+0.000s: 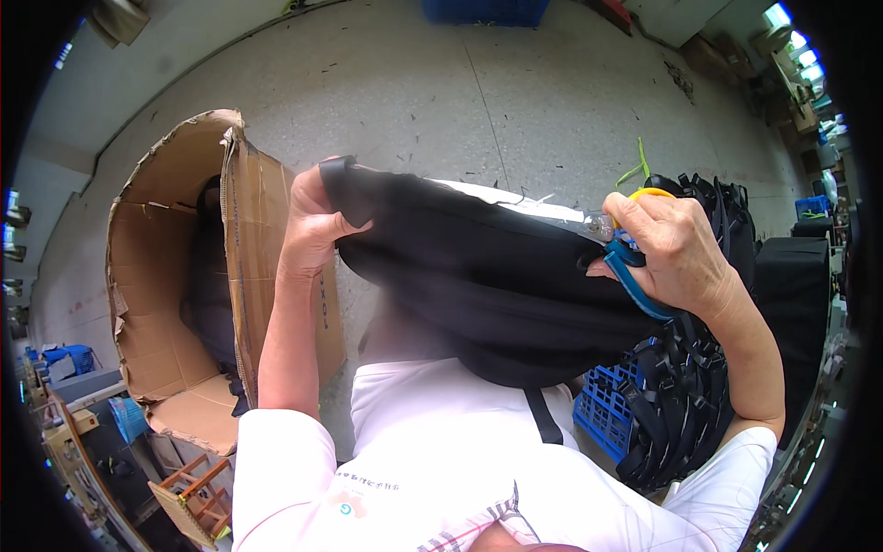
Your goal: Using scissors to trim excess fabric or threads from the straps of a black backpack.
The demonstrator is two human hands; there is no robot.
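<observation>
A black fabric bag [478, 267] is stretched across in front of my body, its lower part against my white shirt. At its upper left corner my left hand [317, 225] is closed round the cloth, next to a black strap loop [338, 175]. My right hand [667, 244] grips scissors [635, 281] with blue and yellow handles at the bag's right end. Their blades point left along the upper edge, where a pale strip [515, 204] shows; blades and strip are hard to tell apart. A black strap [543, 419] hangs from the bag's lower edge.
On my left stands a large open cardboard box [166, 304] with dark cloth inside. To my right, several black straps with buckles [676, 405] hang over a blue plastic crate [607, 409]. A wooden stool [198, 501] is at lower left, another blue crate [487, 9] at the far side.
</observation>
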